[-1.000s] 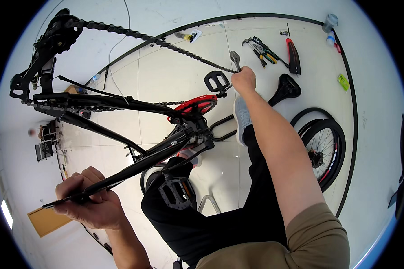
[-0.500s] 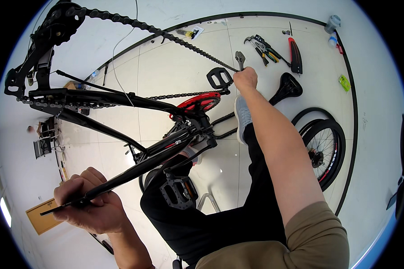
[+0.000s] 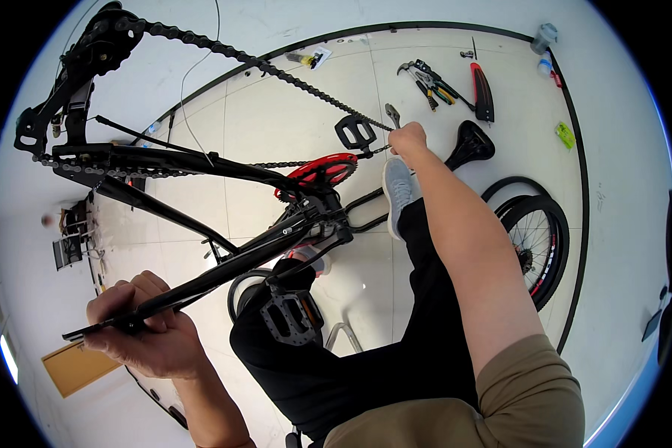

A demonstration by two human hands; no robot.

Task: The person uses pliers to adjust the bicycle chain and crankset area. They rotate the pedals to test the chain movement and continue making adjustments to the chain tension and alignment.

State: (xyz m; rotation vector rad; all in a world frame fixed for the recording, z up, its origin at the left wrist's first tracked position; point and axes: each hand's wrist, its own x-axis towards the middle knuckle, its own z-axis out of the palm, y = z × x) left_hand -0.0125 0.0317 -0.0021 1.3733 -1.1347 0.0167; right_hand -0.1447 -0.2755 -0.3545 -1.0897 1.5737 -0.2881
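Note:
My left hand (image 3: 149,340) is closed round the end of a black bicycle frame tube (image 3: 224,269) at lower left. My right hand (image 3: 408,140) is closed on an adjustable wrench (image 3: 393,113); the chain (image 3: 299,84) runs down to that hand, and I cannot tell whether my fingers grip it too. The rear derailleur (image 3: 104,52) hangs on the frame at upper left. A red chainring (image 3: 325,171) and a black pedal (image 3: 355,133) are left of my right hand. A second pedal (image 3: 290,317) lies over my bent leg.
Pliers and other tools (image 3: 433,82), a red-black mudguard (image 3: 481,89), a saddle (image 3: 473,145) and a green packet (image 3: 565,134) lie on the tiles. Wheels (image 3: 545,254) rest at right. Bottles (image 3: 545,41) stand at upper right, a cardboard sheet (image 3: 71,369) at lower left.
My right hand and the wrench have moved a little downward, with the chain following. The view has shifted slightly. My left hand keeps its hold on the frame.

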